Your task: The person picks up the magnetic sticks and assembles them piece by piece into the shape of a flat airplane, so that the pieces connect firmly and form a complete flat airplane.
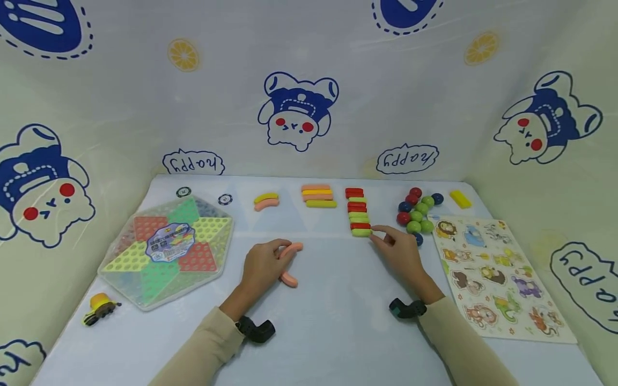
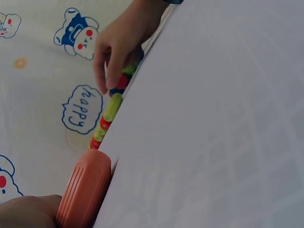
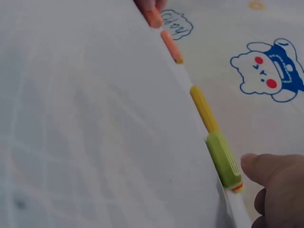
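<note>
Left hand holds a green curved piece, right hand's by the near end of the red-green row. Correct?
Wrong colour: the head view shows the left hand holding an orange curved piece. The right hand is by the near end of the red-green row.

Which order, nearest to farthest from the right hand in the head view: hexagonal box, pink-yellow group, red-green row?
1. Red-green row, just left of the right hand
2. Pink-yellow group, farther left
3. Hexagonal box, leftmost of the three
</note>
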Demonstrator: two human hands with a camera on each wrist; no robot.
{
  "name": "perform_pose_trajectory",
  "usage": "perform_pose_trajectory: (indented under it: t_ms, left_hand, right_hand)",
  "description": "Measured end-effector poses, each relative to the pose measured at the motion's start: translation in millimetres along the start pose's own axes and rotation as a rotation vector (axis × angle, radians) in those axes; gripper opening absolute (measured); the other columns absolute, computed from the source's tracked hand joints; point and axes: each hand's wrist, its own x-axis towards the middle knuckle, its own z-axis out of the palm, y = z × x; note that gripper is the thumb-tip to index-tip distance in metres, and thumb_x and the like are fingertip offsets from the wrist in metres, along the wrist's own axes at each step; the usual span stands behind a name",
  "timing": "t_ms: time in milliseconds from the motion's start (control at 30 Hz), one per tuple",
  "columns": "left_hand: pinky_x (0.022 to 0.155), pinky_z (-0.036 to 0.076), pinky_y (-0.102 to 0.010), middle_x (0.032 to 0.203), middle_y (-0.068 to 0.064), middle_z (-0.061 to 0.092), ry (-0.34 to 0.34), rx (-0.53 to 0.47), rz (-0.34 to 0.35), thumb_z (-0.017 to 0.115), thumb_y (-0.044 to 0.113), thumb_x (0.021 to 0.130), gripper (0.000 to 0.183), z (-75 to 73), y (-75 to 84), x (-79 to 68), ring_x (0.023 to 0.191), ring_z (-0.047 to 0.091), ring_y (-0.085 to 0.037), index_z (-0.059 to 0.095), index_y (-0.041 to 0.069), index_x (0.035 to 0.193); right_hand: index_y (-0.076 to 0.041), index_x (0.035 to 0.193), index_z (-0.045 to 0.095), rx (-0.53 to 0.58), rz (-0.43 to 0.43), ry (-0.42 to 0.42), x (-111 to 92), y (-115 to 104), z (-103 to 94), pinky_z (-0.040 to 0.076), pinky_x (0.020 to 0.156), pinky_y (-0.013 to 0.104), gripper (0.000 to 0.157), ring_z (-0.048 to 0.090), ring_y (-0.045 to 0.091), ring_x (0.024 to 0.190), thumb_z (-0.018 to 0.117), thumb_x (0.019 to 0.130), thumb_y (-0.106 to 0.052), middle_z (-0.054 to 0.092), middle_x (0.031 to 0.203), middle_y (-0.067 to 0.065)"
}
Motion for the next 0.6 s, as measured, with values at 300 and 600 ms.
perform_pose_trajectory:
  t_ms: [300, 600]
  left_hand:
    - [0.044, 0.036, -0.027, 0.046, 0.015, 0.041, -0.011, 0.008, 0.007, 0.07, 0.039, 0.082, 0.027, -2.1, -1.4, -2.9, 0.043, 0.041, -0.006, 0.072, 0.018, 0.1]
    - [0.044, 0.036, -0.026, 0.046, 0.014, 0.041, -0.007, 0.014, 0.025, 0.071, 0.037, 0.082, 0.027, -2.9, 2.0, -1.6, 0.043, 0.04, -0.006, 0.072, 0.016, 0.099]
  right_hand:
    - [-0.024, 0.116, 0.066, 0.03, 0.027, -0.009, -0.4, -0.5, 4.2, 0.034, 0.049, 0.027, 0.036, 0.044, 0.016, 0.058, 0.067, 0.084, -0.041, 0.047, 0.06, -0.001]
    - [-0.024, 0.111, 0.066, -0.025, 0.036, -0.029, -2.2, -0.5, 5.2, 0.034, 0.049, 0.028, 0.033, 0.043, 0.017, 0.056, 0.067, 0.084, -0.043, 0.045, 0.059, -0.001]
